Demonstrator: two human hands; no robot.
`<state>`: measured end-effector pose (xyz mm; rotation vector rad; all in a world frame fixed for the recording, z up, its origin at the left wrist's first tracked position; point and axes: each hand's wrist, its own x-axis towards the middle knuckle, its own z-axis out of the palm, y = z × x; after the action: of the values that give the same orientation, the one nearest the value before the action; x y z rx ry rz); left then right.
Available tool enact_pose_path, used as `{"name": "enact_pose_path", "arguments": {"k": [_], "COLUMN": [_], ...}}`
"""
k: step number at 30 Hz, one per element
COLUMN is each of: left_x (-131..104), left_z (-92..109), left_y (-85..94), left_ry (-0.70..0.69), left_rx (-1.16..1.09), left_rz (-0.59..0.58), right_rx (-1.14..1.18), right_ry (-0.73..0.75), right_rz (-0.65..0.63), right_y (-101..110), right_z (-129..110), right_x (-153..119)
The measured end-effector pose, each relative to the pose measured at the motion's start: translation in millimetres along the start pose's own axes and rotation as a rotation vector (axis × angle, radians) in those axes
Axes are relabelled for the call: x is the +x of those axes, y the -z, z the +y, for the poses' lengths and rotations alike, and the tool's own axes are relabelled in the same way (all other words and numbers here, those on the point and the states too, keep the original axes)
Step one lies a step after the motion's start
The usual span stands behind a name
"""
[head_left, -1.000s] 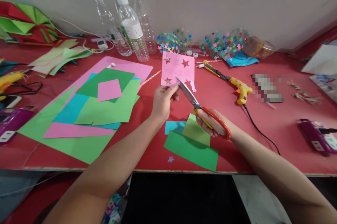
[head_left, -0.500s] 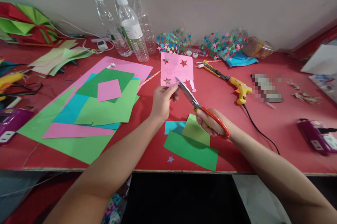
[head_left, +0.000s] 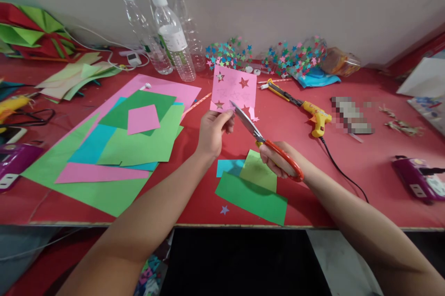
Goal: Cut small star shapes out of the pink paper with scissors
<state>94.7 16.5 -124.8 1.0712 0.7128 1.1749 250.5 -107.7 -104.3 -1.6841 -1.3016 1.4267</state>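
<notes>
A pink paper point(head_left: 233, 84) with several star-shaped holes and drawn star outlines is pinched at its lower edge by my left hand point(head_left: 214, 131), the thumb on top. My right hand point(head_left: 278, 159) is wrapped round the red-orange handles of a pair of scissors point(head_left: 251, 122). The blades point up and left, and their tips lie over the paper's lower part near my left thumb. Below the hands, a green paper sheet point(head_left: 252, 198) lies with a light green and a blue piece. A small purple star point(head_left: 224, 210) lies near the table edge.
Coloured paper sheets point(head_left: 139, 145) lie stacked at left, with plastic bottles point(head_left: 174, 39) behind. Two clusters of coloured stars point(head_left: 295, 57) stand by the wall. A yellow glue gun point(head_left: 318, 117) with a cord lies at right, near a purple power strip point(head_left: 417, 178).
The pink paper has tilted slightly and its upper edge has risen a little. Both hands keep nearly the same place and hold.
</notes>
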Motion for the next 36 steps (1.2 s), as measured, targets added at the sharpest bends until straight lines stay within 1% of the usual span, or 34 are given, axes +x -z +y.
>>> {"name": "enact_pose_path", "arguments": {"k": [5,8,13,17,19,24,26,29,34,36], "left_x": [2,4,5,3,3,3,4,6,13,16], "left_z": [1,2,3,4,4,4,3,0,-5,-5], "left_y": [1.7,3.4,3.6,1.2,0.7,2.3,3.3,5.3,13.6,17.3], "left_ry": [-0.011,-0.026,-0.052,-0.041,-0.047,-0.091,-0.104,-0.161,-0.361,-0.404], "left_rx": [-0.020,-0.036,-0.096,-0.102,-0.091,-0.069,-0.038,0.051,0.268,0.329], "left_rz": [0.013,0.021,0.077,0.000,-0.020,0.020,0.040,0.083,0.110,0.109], "right_rx": [0.034,0.046,0.048,0.037,0.024,0.029,0.038,0.048,0.019,-0.015], "right_ry": [0.031,0.021,0.045,0.053,0.039,0.039,0.019,0.004,0.026,0.030], "right_rz": [-0.048,-0.069,-0.075,-0.076,-0.070,-0.058,-0.056,-0.070,-0.087,-0.082], "right_y": [3,4,2,-1,-1,-2,-2,-1,2,3], "right_z": [3,4,7,10,10,8,6,3,3,2], "right_x": [0,0,2,4,5,3,2,1,1,0]}}
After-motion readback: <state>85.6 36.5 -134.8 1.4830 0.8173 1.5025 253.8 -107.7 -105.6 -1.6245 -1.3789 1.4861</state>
